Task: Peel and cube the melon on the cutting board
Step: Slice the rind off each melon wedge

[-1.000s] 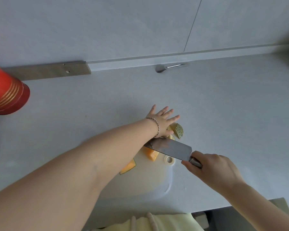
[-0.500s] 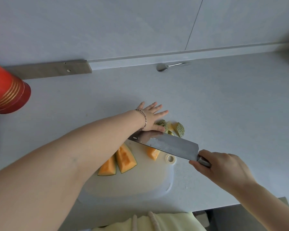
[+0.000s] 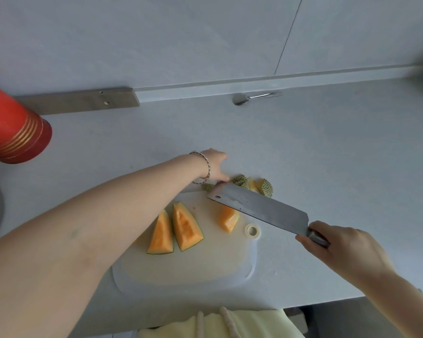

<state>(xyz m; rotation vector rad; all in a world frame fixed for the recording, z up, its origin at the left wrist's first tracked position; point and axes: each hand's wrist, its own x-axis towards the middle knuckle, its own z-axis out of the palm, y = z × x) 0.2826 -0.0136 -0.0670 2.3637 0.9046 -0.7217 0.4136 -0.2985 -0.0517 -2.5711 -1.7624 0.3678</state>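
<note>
Step in hand: we judge we are clearing peeled rind off the far edge of the cutting board point(image 3: 188, 272), between peeling one wedge and taking up the next.

Left hand point(image 3: 214, 167): reaches across to the far edge of the board, beside the rind scraps point(image 3: 239, 179). Its fingers curl down out of sight, so we cannot tell whether they hold a scrap or only push it.

Right hand point(image 3: 347, 245): fingers wrapped tight around the handle of the cleaver point(image 3: 259, 208), whose broad blade lies tilted across the far right of the board, tip near our left fingers.

Melon: two unpeeled wedges point(image 3: 176, 230) lie side by side mid-board, green skin on. One peeled piece point(image 3: 227, 220) sits to their right, partly under the blade. The netted rind scraps rest on the countertop point(image 3: 327, 167) just past the board.

Board: white, with a hanging hole at its right end.

Also in view: a red cup stack point(image 3: 12, 128) far left and a spoon point(image 3: 252, 97) by the back wall.

Next move: we think the left hand must come back clear of the blade tip, then steady the peeled piece for cubing or a wedge for peeling.

Progress: early to middle; no cubes show yet.
</note>
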